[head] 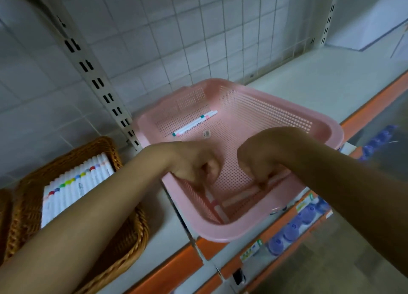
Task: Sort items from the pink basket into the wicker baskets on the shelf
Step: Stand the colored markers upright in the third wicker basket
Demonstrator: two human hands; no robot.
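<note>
Mostly sorted: wicker basket point(132, 238) on the left holds a marker row point(75, 187). Pink basket point(287, 114) keeps two pens point(195, 123), a small clear piece point(206, 134), plus near-edge markers. Right hand point(265, 159) pinches pale marker point(240, 197); left hand point(194, 163) curls over red marker point(213, 207), grasp unclear.

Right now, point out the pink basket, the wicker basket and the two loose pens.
pink basket point(276, 110): head view, far wall.
wicker basket point(92, 144): head view, back rim.
two loose pens point(195, 123): head view, mid-barrel.

Dim, cool, even light; soft shadows under the forearms; wide-angle bending at edges; lower right corner blurred.
</note>
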